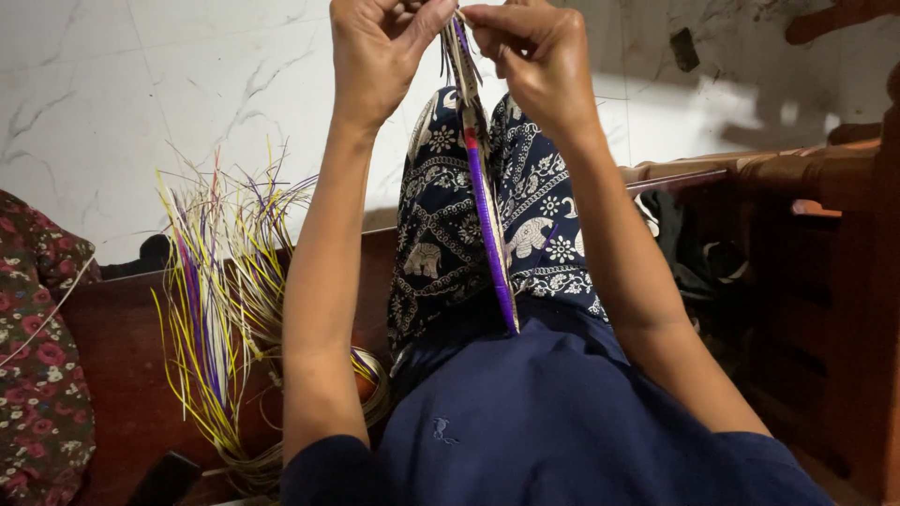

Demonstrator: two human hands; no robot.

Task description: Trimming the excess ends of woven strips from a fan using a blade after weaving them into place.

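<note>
Seen from a camera worn on the head, looking down along a seated person's body: both bare arms are raised away from the chest, and the hands meet near the top edge of the picture. The left hand (375, 56) is closed, its thumb and fingers pinching the upper end of a narrow woven strip (487, 215). The right hand (534, 56) is closed on the same end from the other side, fingertips pressed against the loose strands there. The two hands are almost touching. The strip hangs from the hands toward the person's lap — pale and patterned near the top, with a short red patch, then purple along the lower part — and its lower end rests against a dark blue shirt (562, 412). Behind the strip are raised knees in dark blue trousers (441, 225) printed with white flowers and elephants. To the person's left, on a brown wooden bench (122, 356), lies a loose bundle of thin strands (225, 281) in yellow, purple and cream, fanning upward, well apart from the hands. A floral cloth (37, 356) in red and dark tones lies at the far left edge. Beyond is a white marble floor (141, 84); brown wooden furniture (816, 244) stands on the right.
</note>
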